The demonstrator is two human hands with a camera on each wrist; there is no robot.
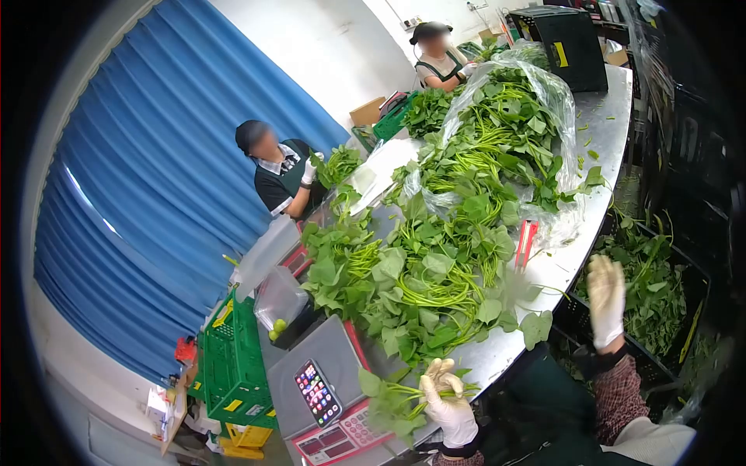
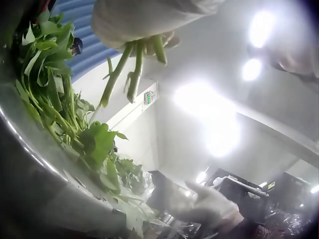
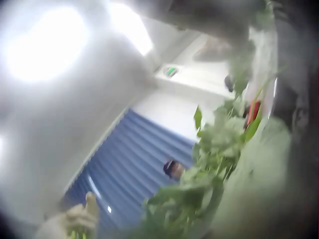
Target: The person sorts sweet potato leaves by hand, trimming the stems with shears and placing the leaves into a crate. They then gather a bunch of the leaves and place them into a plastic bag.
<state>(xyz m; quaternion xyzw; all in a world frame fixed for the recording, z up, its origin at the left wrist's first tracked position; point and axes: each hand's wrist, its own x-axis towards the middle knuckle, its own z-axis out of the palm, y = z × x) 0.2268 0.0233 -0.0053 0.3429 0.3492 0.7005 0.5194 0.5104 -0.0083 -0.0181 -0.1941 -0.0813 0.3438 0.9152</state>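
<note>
My gloved left hand (image 1: 449, 408) grips a small bunch of leafy green stems (image 1: 404, 396), low beside the red scale. In the left wrist view several cut stem ends (image 2: 133, 82) stick out below that glove. My gloved right hand (image 1: 606, 301) is raised past the table's right edge, over a dark crate of greens. Its fingers are extended and blurred, with nothing seen in them. In front of both hands a big heap of long-stemmed leafy greens (image 1: 443, 283) covers the metal table. One loose leafy piece (image 1: 536, 330) hangs at the edge near the right hand.
A phone (image 1: 317, 393) lies on the scale (image 1: 342, 439). A red tool (image 1: 526, 245) rests on the table (image 1: 602, 144). Green crates (image 1: 233, 365) stand at left, a dark crate (image 1: 691, 307) of greens at right. Two people (image 1: 287, 175) work across the table.
</note>
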